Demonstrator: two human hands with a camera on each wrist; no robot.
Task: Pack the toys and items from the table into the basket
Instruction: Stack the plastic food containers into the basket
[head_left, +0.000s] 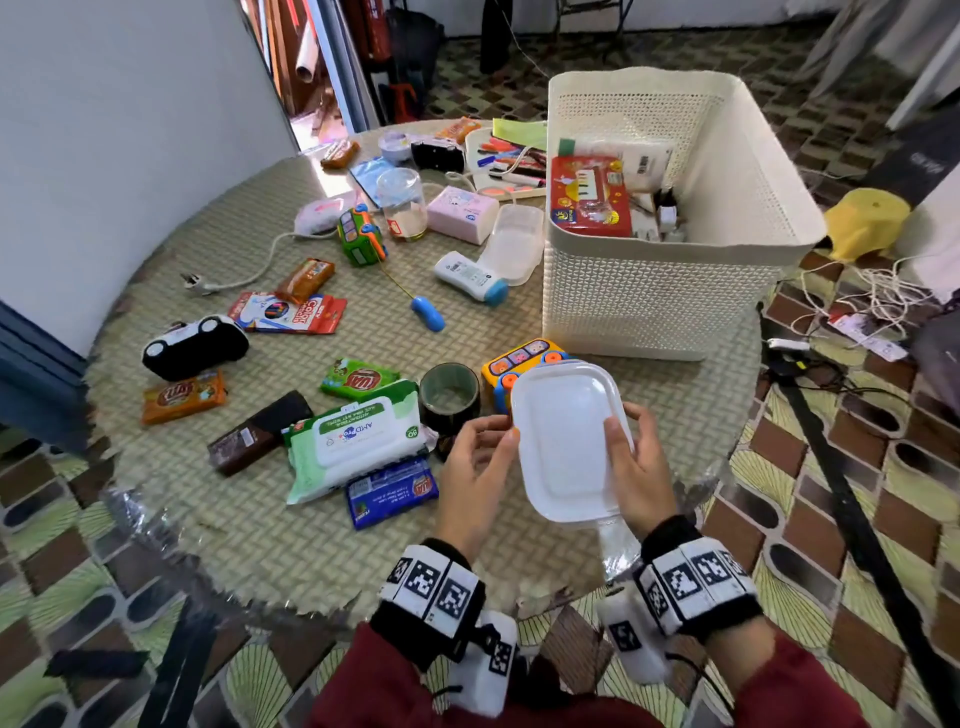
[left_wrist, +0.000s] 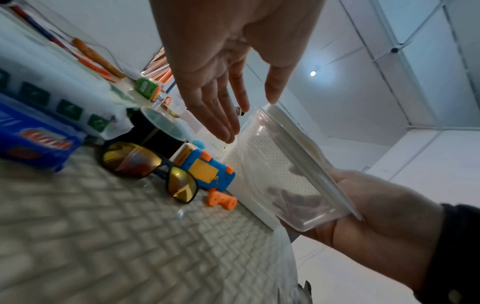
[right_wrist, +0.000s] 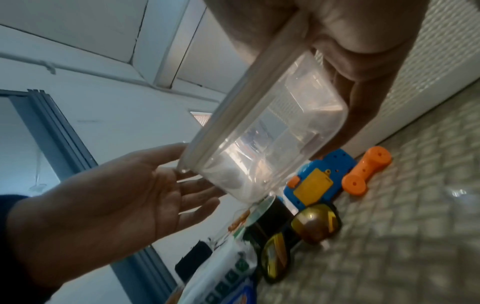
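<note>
So the right hand (head_left: 640, 470) has got the clear plastic box (head_left: 568, 441) with its white lid, thumb on top and fingers curled underneath, held up off the table (head_left: 291, 545) at lower centre of the head view. The left hand (head_left: 475, 470) is right beside it, fingers loose and straight, thumb tip just at the lid edge, not gripping. The cream basket (head_left: 649, 291) sits upper right, already part full. Sunglasses (left_wrist: 153, 168) and a blue-and-orange toy phone (left_wrist: 207, 168) lie below the box.
</note>
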